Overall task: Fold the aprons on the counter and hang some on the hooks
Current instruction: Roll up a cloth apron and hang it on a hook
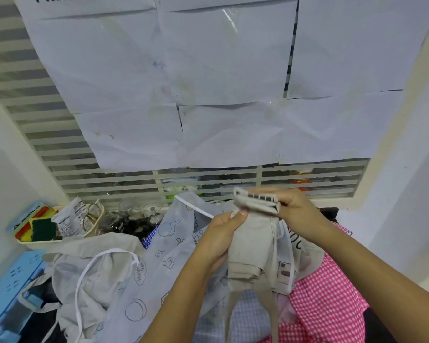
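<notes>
I hold a folded beige apron point(254, 246) up above the counter. My left hand point(222, 237) grips its left side, thumb on top. My right hand point(295, 211) pinches the folded strap bundle at the apron's top edge. Two beige straps hang down from its lower end. Under it lie other aprons in a heap: a pale grey one printed with line drawings point(164, 263), a pink gingham one point(330, 295) on the right, a blue gingham one point(248, 318) below, and a crumpled beige one with white ties point(89, 273) on the left.
A slatted vent wall covered with taped white paper sheets point(221, 82) rises behind the counter. At the back left stand a tray with sponges point(37, 226), a food packet and several glass jars point(131, 214). A blue plastic crate point(8, 288) sits at the left edge.
</notes>
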`<action>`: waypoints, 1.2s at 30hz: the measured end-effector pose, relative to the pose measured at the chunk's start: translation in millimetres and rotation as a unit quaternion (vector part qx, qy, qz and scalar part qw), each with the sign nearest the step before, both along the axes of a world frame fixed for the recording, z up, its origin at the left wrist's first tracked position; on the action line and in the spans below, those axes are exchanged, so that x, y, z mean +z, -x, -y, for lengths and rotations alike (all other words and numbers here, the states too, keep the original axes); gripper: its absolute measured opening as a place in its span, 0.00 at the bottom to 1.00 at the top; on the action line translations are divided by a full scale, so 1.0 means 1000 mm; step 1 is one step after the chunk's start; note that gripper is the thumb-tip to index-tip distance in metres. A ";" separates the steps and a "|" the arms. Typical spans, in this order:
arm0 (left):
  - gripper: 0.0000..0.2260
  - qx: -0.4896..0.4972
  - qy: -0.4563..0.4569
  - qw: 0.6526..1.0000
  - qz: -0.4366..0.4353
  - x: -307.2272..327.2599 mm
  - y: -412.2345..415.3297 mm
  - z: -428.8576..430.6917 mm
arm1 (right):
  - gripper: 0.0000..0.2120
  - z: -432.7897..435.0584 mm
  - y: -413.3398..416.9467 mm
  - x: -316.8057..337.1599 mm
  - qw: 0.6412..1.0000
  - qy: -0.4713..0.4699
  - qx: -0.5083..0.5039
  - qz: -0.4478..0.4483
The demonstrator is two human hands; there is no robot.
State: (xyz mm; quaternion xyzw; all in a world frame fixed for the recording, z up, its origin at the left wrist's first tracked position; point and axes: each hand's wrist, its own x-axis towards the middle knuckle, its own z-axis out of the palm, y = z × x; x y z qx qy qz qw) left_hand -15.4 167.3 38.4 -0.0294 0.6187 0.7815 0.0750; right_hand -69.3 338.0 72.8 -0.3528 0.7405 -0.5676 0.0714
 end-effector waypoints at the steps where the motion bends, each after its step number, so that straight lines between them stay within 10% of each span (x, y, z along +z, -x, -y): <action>1: 0.10 -0.013 -0.017 1.000 0.004 0.001 0.000 -0.002 | 0.28 0.000 0.000 -0.002 0.999 0.000 0.014 -0.037; 7: 0.16 -0.048 -0.163 0.985 0.017 0.006 0.002 0.002 | 0.29 -0.005 0.007 -0.009 0.952 -0.052 -0.033 -0.299; 11: 0.20 -0.077 -0.030 0.997 -0.002 0.005 0.004 0.005 | 0.27 -0.003 0.016 -0.017 0.887 -0.113 -0.040 -0.446; 19: 0.17 -0.088 -0.087 0.992 0.008 0.005 0.010 0.008 | 0.19 -0.011 0.024 -0.026 0.846 -0.154 -0.035 -0.509; 24: 0.10 0.049 0.060 0.996 -0.052 0.006 0.019 0.000 | 0.18 -0.027 0.017 -0.012 0.995 0.006 -0.078 -0.068; 28: 0.09 0.110 0.226 0.956 -0.154 0.009 0.023 -0.009 | 0.38 -0.031 0.016 -0.016 0.967 0.086 0.018 0.238; 36: 0.12 0.143 0.308 0.913 -0.224 0.001 0.023 -0.025 | 0.28 -0.017 0.006 -0.029 0.930 0.135 0.065 0.335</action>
